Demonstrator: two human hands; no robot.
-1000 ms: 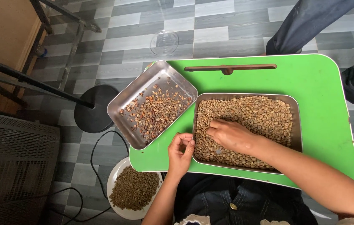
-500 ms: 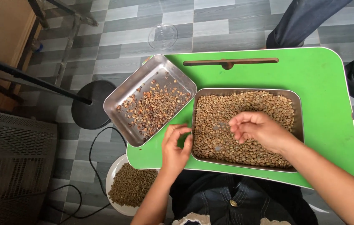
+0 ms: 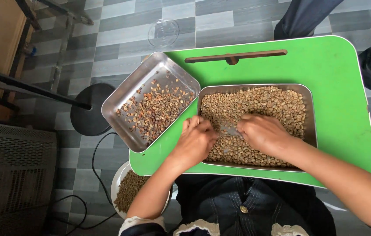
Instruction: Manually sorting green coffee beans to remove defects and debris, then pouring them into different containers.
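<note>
A rectangular metal tray (image 3: 308,109) full of pale green-brown beans (image 3: 259,102) sits on a green table (image 3: 338,78). My left hand (image 3: 196,142) rests over the tray's left rim, fingers curled down into the beans. My right hand (image 3: 262,133) lies palm down in the middle of the tray, fingers spread on the beans, fingertips close to the left hand. A bare patch of tray bottom shows between the two hands. A second metal tray (image 3: 120,102), tilted off the table's left corner, holds a thinner layer of darker, mixed beans (image 3: 157,109).
A white bowl of beans (image 3: 131,192) stands on the floor below the table's left edge. A black round stand base (image 3: 87,111) and a cable lie on the grey tiled floor. A clear lid (image 3: 163,31) lies farther off. Another person's legs (image 3: 303,15) stand at the top right.
My left hand has moved from the table edge right into the large tray. My right hand came down from a raised pinch onto the beans, toward the left hand.
</note>
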